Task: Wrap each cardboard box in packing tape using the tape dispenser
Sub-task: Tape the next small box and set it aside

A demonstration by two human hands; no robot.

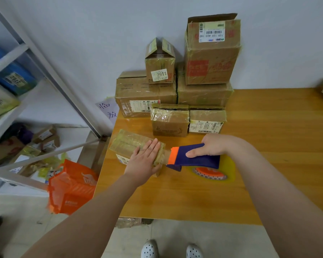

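Observation:
A small flat cardboard box, covered in yellowish tape, lies at the left edge of the wooden table. My left hand rests flat on its right end, fingers together and stretched out. My right hand grips a blue and orange tape dispenser just right of the box. Its orange front end points at the box's right side, with a strip of tape running to the box. The yellow tape roll sits under the dispenser.
Several taped boxes stand stacked against the wall at the back, with two small ones in front. An orange bag sits on the floor left of the table. A metal shelf with parcels stands at the left.

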